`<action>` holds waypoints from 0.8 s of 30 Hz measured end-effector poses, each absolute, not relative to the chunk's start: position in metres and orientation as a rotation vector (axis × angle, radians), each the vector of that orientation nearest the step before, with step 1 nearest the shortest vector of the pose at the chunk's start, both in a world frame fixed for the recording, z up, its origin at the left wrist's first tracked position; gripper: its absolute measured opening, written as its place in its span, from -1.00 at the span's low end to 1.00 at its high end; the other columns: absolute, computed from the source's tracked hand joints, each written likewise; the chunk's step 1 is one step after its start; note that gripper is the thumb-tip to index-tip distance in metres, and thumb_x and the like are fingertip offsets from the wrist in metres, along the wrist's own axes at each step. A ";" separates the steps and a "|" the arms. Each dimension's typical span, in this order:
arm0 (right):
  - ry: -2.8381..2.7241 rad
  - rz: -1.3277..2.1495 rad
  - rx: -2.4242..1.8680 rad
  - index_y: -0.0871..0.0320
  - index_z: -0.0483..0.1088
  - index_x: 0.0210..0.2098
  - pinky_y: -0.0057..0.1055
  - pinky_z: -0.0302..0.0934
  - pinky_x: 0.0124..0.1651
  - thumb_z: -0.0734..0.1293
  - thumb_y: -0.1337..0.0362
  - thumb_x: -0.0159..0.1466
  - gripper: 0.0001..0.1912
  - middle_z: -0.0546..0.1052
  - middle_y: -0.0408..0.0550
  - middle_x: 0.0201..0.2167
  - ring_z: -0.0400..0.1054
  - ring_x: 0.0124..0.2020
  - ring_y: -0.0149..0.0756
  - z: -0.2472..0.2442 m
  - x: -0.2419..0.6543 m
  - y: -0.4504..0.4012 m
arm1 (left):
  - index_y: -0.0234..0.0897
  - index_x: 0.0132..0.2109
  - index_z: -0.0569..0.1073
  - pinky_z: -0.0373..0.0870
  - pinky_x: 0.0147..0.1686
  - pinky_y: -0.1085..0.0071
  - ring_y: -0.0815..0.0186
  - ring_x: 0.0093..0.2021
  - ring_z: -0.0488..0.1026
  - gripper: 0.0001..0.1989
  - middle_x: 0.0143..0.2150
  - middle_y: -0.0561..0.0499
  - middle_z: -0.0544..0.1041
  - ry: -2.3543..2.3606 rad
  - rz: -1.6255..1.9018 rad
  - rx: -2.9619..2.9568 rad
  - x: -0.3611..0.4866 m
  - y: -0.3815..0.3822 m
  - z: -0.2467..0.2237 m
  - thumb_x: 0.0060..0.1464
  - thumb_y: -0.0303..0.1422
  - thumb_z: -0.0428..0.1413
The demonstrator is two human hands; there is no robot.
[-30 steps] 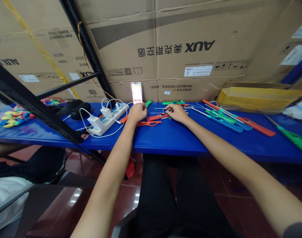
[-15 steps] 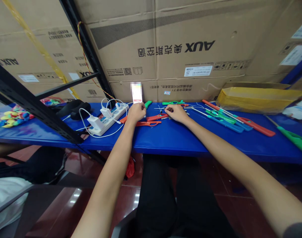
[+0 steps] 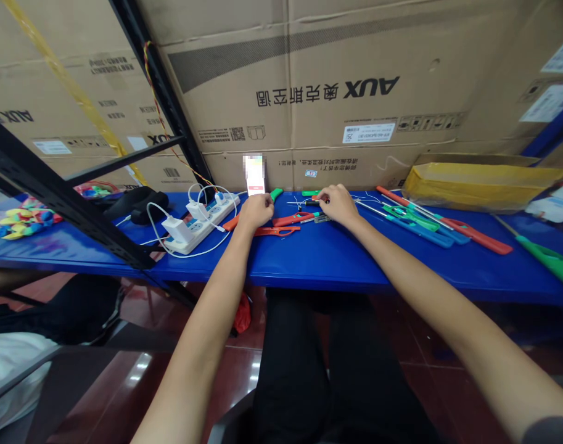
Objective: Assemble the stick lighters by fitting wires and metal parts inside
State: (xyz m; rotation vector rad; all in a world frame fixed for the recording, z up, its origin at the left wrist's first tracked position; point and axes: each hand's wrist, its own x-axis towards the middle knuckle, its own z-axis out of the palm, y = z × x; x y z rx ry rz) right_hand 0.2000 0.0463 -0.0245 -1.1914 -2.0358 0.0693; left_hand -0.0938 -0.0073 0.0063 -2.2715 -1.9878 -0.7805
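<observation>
My left hand [image 3: 257,211] is closed just below a lit phone screen [image 3: 254,173]. What lies inside its curled fingers, if anything, is hidden. My right hand [image 3: 338,203] has its thumb and fingers pinched near a small dark piece [image 3: 311,203]; I cannot make out exactly what they grip. Between the hands lie a red stick-lighter casing [image 3: 290,219] and an orange casing part [image 3: 277,231] with an open loop. A small metal-coloured part [image 3: 321,218] rests under my right fingers. A green casing [image 3: 309,193] lies behind that hand.
To the right, metal-tubed lighters in blue [image 3: 420,229], red [image 3: 479,235] and green [image 3: 547,259] lie on the blue table [image 3: 318,265]. A white power strip [image 3: 202,228] with plugs and cables stands left, beside a black shelf post [image 3: 124,231]. Cardboard [image 3: 327,135] backs the table; a yellow-taped carton [image 3: 484,185] is at right.
My right hand has moved a little to the right and away from me, uncovering the dark piece and small metal part. My left hand stays almost in place.
</observation>
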 end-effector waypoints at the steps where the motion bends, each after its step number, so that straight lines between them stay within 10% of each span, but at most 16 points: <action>1: -2.062 0.077 -1.197 0.05 0.64 -0.30 0.07 0.40 0.14 0.41 0.43 0.31 -0.83 0.61 0.08 -0.23 0.44 -0.05 0.06 -0.026 0.203 0.048 | -0.19 -0.14 0.69 0.49 -0.08 0.17 -0.05 -0.03 0.68 -0.84 -0.05 -0.21 0.76 -1.986 -0.786 -2.275 -0.094 -0.007 0.006 0.28 -0.42 0.19; 24: -2.124 0.141 -1.253 0.04 0.68 -0.01 0.08 0.39 0.20 0.49 0.43 0.35 -0.74 0.70 0.08 -0.09 0.48 0.04 0.10 -0.029 0.215 0.062 | -0.16 -0.11 0.70 0.52 -0.07 0.18 -0.01 -0.05 0.68 -0.77 -0.10 -0.14 0.77 -1.949 -0.796 -2.339 -0.092 -0.005 0.004 0.28 -0.46 0.14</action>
